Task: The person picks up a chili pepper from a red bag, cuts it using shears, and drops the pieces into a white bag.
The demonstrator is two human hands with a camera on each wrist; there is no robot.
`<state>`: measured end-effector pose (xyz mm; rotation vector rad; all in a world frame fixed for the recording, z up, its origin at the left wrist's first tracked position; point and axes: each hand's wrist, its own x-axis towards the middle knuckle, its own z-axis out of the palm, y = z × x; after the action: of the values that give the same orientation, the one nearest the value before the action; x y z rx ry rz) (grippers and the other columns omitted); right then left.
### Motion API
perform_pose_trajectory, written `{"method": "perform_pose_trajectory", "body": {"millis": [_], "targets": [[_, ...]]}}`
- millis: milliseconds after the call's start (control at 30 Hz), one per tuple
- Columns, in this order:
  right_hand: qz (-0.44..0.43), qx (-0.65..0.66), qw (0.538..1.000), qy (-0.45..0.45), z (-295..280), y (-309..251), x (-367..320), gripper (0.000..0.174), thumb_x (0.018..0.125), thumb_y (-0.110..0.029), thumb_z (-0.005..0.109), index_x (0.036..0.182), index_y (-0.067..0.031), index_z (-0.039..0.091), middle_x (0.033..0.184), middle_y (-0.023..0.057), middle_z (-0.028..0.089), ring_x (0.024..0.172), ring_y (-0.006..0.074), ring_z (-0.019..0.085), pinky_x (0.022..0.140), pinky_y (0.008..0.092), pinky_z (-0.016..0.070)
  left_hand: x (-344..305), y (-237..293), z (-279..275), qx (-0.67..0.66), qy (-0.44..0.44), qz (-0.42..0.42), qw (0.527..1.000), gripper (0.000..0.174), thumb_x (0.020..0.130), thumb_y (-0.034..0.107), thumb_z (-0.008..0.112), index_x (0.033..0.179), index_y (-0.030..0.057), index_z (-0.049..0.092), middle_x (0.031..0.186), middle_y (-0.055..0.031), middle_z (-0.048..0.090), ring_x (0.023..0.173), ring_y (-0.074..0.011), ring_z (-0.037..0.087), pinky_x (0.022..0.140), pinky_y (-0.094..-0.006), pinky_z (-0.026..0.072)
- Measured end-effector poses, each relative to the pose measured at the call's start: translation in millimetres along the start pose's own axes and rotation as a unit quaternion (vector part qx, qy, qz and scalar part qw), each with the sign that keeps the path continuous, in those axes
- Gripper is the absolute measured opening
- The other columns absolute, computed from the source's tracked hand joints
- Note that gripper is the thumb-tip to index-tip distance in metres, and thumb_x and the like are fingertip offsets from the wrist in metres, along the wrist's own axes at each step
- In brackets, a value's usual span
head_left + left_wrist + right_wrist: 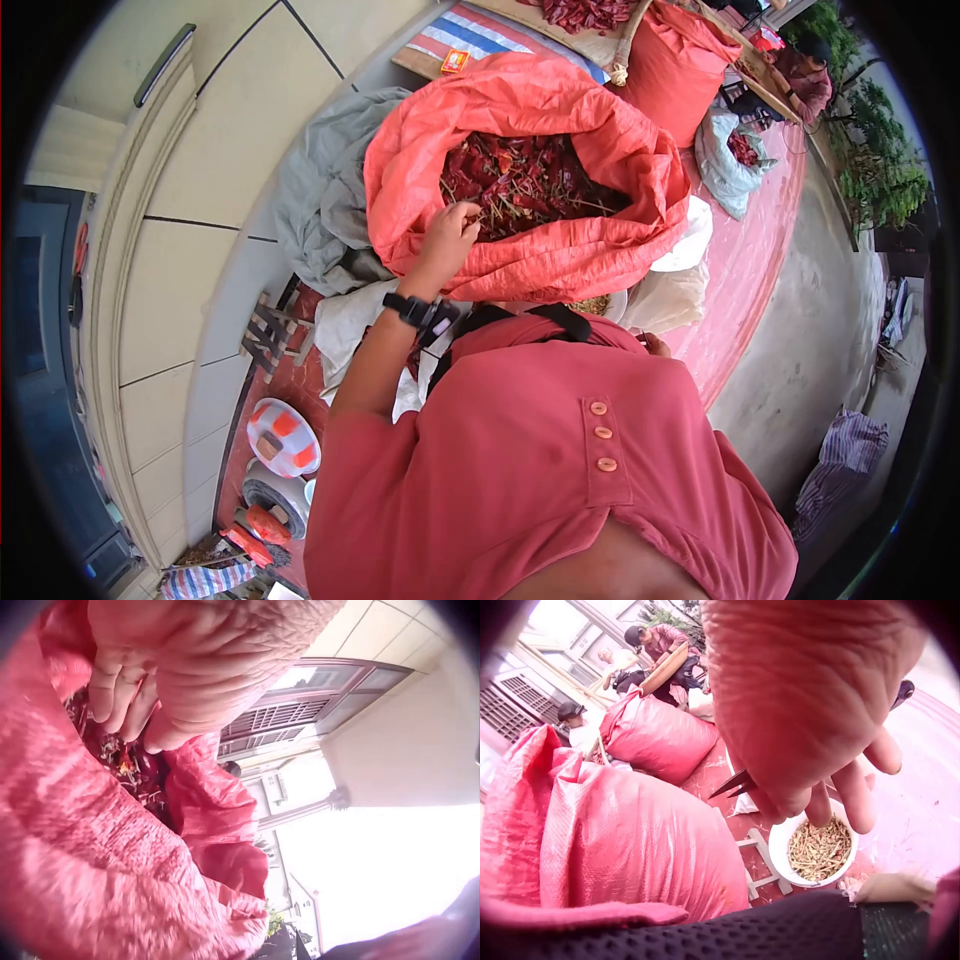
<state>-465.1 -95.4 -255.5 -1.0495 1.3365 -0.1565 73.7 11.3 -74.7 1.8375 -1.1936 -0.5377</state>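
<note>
My left hand (452, 238) reaches over the rim of a big red woven sack (530, 260) and into dried red chilies (525, 175) mixed with pale stems. In the left wrist view the fingers of my left hand (139, 712) point down, loosely bent, with the tips at the chilies; no firm grip shows. My right hand (810, 735) holds dark pointed blades (733, 784) that stick out beside its palm; their handles are hidden. Below it is a white bucket (778, 859) with cut stems (819, 851). The head view shows only a bit of my right hand (655, 345).
Behind stands another full red sack (670, 70), with a pale bag of chilies (728, 165) beside it. People sit at the back, one in a dark cap (664, 641). Grey cloth (335, 180) lies left of the sack. A small wooden stool (769, 862) stands near the bucket.
</note>
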Motion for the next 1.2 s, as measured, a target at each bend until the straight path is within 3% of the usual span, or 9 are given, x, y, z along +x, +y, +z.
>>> {"method": "perform_pose_trajectory", "body": {"millis": [133, 233, 367, 500, 600, 767, 967, 1067, 1200], "targets": [[-0.009, -0.04, 0.999, 0.035, 14, -32, -35, 0.026, 0.085, 0.001, 0.052, 0.11, -0.0033, 0.059, 0.08, 0.0024, 0.062, 0.061, 0.0068, 0.053, 0.056, 0.0233, 0.0439, 79, -77, 75, 0.077, 0.064, -0.01, 0.995, 0.027, 0.082, 0.011, 0.061, 0.106, -0.0012, 0.058, 0.096, -0.0189, 0.064, 0.093, -0.0346, 0.061, 0.083, -0.0423, 0.0488], [-0.046, -0.078, 0.994, 0.057, 24, -39, -57, 0.028, 0.085, 0.002, 0.051, 0.111, -0.0037, 0.058, 0.078, 0.0018, 0.062, 0.06, 0.0066, 0.053, 0.054, 0.022, 0.0435, 87, -59, 77, 0.097, -0.012, -0.163, 0.982, 0.028, 0.08, 0.016, 0.064, 0.103, 0.0003, 0.061, 0.096, -0.0193, 0.065, 0.095, -0.036, 0.062, 0.084, -0.0431, 0.0494], [-0.056, 0.036, 0.991, 0.115, 30, -27, -72, 0.025, 0.088, 0.001, 0.05, 0.11, -0.0043, 0.059, 0.078, 0.0023, 0.061, 0.06, 0.0076, 0.055, 0.052, 0.02, 0.0429, 75, -42, 79, 0.124, -0.147, -0.11, 0.975, 0.018, 0.078, 0.02, 0.066, 0.088, 0.0051, 0.066, 0.089, -0.0182, 0.065, 0.089, -0.0355, 0.062, 0.08, -0.0428, 0.0496], [-0.106, 0.061, 0.982, 0.143, 27, -44, -84, 0.022, 0.092, -0.003, 0.051, 0.111, -0.004, 0.059, 0.081, 0.003, 0.062, 0.059, 0.0088, 0.057, 0.05, 0.0199, 0.0442, 70, -39, 74, -0.006, 0.057, -0.038, 0.998, 0.014, 0.078, 0.014, 0.066, 0.079, 0.0014, 0.06, 0.083, -0.0159, 0.064, 0.079, -0.0323, 0.062, 0.072, -0.0418, 0.0491], [-0.171, 0.047, 0.972, 0.151, 36, -118, -93, 0.023, 0.094, -0.01, 0.053, 0.115, -0.0058, 0.059, 0.083, 0.0034, 0.062, 0.06, 0.0107, 0.061, 0.045, 0.0205, 0.0405, 71, -4, 42, -0.115, 0.098, -0.136, 0.979, 0.016, 0.085, 0.014, 0.063, 0.087, -0.0013, 0.058, 0.079, -0.0138, 0.062, 0.075, -0.0248, 0.062, 0.068, -0.0379, 0.049], [-0.309, -0.061, 0.946, 0.077, 81, -270, -108, 0.021, 0.095, -0.006, 0.049, 0.112, -0.0026, 0.06, 0.083, 0.0018, 0.062, 0.058, 0.0058, 0.053, 0.052, 0.0203, 0.0441, 67, 20, 13, -0.182, 0.147, -0.131, 0.963, 0.018, 0.091, 0.015, 0.057, 0.099, -0.0018, 0.055, 0.084, -0.0112, 0.06, 0.075, -0.0169, 0.061, 0.064, -0.0308, 0.0515], [-0.331, -0.201, 0.917, -0.091, 173, -374, -102, 0.021, 0.088, -0.008, 0.061, 0.109, -0.0033, 0.061, 0.09, 0.0018, 0.064, 0.066, 0.0047, 0.055, 0.051, 0.0214, 0.0454, 53, 53, 11, -0.497, 0.095, -0.194, 0.841, 0.019, 0.095, 0.013, 0.052, 0.107, -0.0004, 0.05, 0.095, -0.0084, 0.057, 0.08, -0.0169, 0.06, 0.067, -0.0306, 0.0537], [-0.44, -0.167, 0.87, -0.144, 205, -373, -51, 0.02, 0.087, -0.009, 0.065, 0.106, -0.003, 0.061, 0.087, 0.0008, 0.063, 0.067, 0.0053, 0.055, 0.053, 0.0217, 0.0459, 45, 71, 12, -0.608, 0.076, -0.214, 0.761, 0.014, 0.095, 0.011, 0.052, 0.104, -0.0001, 0.051, 0.093, -0.0087, 0.059, 0.082, -0.0182, 0.061, 0.073, -0.0341, 0.0542], [-0.315, 0.068, 0.926, -0.196, 233, -397, -61, 0.017, 0.086, -0.011, 0.068, 0.1, -0.0058, 0.061, 0.081, -0.0026, 0.061, 0.06, 0.0026, 0.049, 0.049, 0.0188, 0.0383, 41, 81, 19, -0.721, 0.024, -0.23, 0.653, 0.012, 0.094, 0.007, 0.051, 0.1, -0.0019, 0.057, 0.097, -0.0122, 0.063, 0.09, -0.021, 0.062, 0.081, -0.0328, 0.0534]]}}
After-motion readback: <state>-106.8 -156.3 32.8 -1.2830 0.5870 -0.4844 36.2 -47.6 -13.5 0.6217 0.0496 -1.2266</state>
